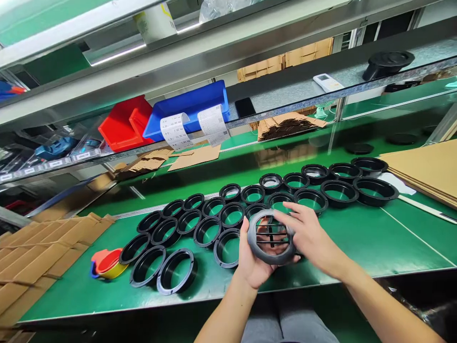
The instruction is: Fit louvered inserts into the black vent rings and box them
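Note:
My left hand (pixel 252 267) is closed around the left side and underside of a round black air vent (pixel 254 238). Thin bars cross the vent's opening, and skin shows through the gaps. My right hand (pixel 309 233) is at the vent's right edge, with its fingers stretched out and apart over the upper rim. Its thumb is hard to make out. Behind the vent stand several black flanged rings (pixel 232 215) in rows, partly covered by my hands. One ring (pixel 193 269) lies apart at the front left of them.
A green worktop (pixel 400 243) carries the rings. Nested coloured cups (pixel 109 264) and stacked cardboard (pixel 46 255) are at left, cardboard sheets (pixel 428 162) at right. A shelf above holds a red bin (pixel 123 126), a blue bin (pixel 193 100), label strips (pixel 213 125) and a phone (pixel 244 107).

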`<state>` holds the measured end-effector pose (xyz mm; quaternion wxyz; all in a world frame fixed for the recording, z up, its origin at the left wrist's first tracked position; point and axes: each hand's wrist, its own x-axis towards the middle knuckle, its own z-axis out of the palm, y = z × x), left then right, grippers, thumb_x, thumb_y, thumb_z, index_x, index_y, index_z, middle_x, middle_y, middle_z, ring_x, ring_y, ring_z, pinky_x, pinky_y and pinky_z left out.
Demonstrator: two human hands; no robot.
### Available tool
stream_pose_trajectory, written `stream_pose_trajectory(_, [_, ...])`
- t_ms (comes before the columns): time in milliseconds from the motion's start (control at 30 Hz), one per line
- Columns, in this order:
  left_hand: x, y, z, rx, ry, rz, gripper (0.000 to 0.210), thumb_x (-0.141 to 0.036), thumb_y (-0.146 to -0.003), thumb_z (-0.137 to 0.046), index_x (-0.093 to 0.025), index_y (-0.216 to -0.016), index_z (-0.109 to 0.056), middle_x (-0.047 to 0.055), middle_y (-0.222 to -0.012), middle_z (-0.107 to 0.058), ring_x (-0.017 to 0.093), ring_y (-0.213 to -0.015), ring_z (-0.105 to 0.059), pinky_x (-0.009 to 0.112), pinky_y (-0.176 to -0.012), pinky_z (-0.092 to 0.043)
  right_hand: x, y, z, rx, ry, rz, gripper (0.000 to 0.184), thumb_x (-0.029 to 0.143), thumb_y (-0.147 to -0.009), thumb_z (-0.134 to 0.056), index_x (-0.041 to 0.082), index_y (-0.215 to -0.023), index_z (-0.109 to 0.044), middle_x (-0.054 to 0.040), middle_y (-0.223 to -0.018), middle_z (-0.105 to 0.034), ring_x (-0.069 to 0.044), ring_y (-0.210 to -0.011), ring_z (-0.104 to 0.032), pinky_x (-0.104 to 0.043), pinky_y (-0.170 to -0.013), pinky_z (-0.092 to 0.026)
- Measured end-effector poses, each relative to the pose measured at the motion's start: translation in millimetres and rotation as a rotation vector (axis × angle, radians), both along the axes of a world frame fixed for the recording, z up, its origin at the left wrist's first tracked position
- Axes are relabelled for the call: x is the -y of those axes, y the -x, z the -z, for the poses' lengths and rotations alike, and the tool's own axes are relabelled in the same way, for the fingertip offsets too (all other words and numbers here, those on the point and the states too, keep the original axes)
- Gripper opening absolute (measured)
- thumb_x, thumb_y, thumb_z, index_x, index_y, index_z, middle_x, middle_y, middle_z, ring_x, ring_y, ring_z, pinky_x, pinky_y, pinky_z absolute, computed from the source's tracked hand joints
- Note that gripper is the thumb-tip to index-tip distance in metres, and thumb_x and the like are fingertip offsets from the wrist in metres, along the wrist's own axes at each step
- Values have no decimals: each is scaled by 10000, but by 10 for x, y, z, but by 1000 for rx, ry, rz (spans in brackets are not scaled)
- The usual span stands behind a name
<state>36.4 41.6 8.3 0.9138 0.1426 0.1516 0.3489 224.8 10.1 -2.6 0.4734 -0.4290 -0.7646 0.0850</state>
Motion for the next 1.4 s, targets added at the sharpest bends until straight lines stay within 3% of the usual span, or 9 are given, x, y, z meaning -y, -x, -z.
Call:
stream_pose_trajectory(167, [21, -13, -141, -150, 99, -165, 540, -627, -972, -478, -152, -1079, -713, 62, -1046, -743, 216, -990, -681, 326, -931, -531, 111, 119, 118, 387, -224, -18, 830, 650, -948, -600, 151, -1558, -341, -167, -1567, -309, -410, -1425, -253, -671, -1193, -191])
stream_pose_trajectory(300, [131, -60, -108, -265, 30, 6, 623, -655, -936, -527, -127, -1239, -659, 111, -1122, -722, 288, -1138, -627, 387, -1025, -481, 216, 154, 91, 316, -22, -24, 1014, 613, -806, -810, 203, -1577, -294, -165, -1635, -5, -454, -1461, -109, -658, -1155, -274])
stream_pose_trajectory(400, [230, -91, -29, -273, -48, 140, 689, -681, -938, -504, -121, -1329, -599, 145, -1215, -680, 331, -1241, -561, 441, -1076, -433, 262, 109, 28, 269, 161, -118, 1231, 562, -706, -879, 205, -1611, -125, -163, -1632, -18, -418, -1471, -117, -589, -1159, -314])
stream_pose_trajectory(467, [256, -65, -22, -284, -123, 163, 706, -707, -942, -473, -180, -1409, -525, 138, -1302, -632, 332, -1295, -516, 468, -1099, -403, 244, 11, 26, 225, 216, -109, 1127, 463, -740, -823, 236, -1607, -140, -126, -1624, -116, -368, -1468, -174, -533, -1167, -331])
stream_pose_trajectory(567, [215, 54, -92, -434, -299, 5, 682, -691, -940, -511, -294, -1483, -402, 111, -1413, -544, 310, -1342, -466, 485, -1120, -368, 109, -213, 128, 168, 204, 147, 914, 426, -811, -681, 253, -1584, -226, -120, -1581, -228, -354, -1439, -245, -558, -1146, -344])
stream_pose_trajectory(700, [95, 236, -152, -711, -568, -274, 478, -532, -950, -611, -244, -1328, -557, 117, -1337, -574, 298, -1299, -485, 455, -1110, -369, -161, -370, 363, 386, 192, 362, 883, 513, -824, -656, 169, -1557, -304, -208, -1486, -348, -412, -1366, -320, -616, -1074, -384])
stream_pose_trajectory(967, [100, 525, 120, -900, -896, -162, 269, -440, -932, -641, -226, -1094, -667, 77, -1071, -670, 250, -1022, -624, 356, -927, -476, -138, -243, 680, 659, 198, 318, 908, 582, -856, -663, 117, -1555, -318, -259, -1512, -323, -428, -1380, -311, -629, -1085, -354])
stream_pose_trajectory(1267, [195, 740, 270, -985, -1290, -145, 143, -251, -999, -536, -256, -1018, -677, 25, -964, -677, 173, -909, -630, 257, -823, -489, 71, -295, 125, 597, 109, 419, 755, 578, -1056, -229, 106, -1609, -24, -169, -1626, -107, -379, -1480, -117, -637, -1191, -151])
stream_pose_trajectory(1400, [183, 716, 256, -950, -1345, -173, 159, -222, -998, -527, -263, -1048, -672, 28, -959, -677, 164, -891, -629, 251, -804, -493, -9, -194, 393, 658, 168, 389, 656, 485, -1079, -263, 158, -1613, -69, -138, -1608, -217, -335, -1462, -229, -616, -1174, -230])
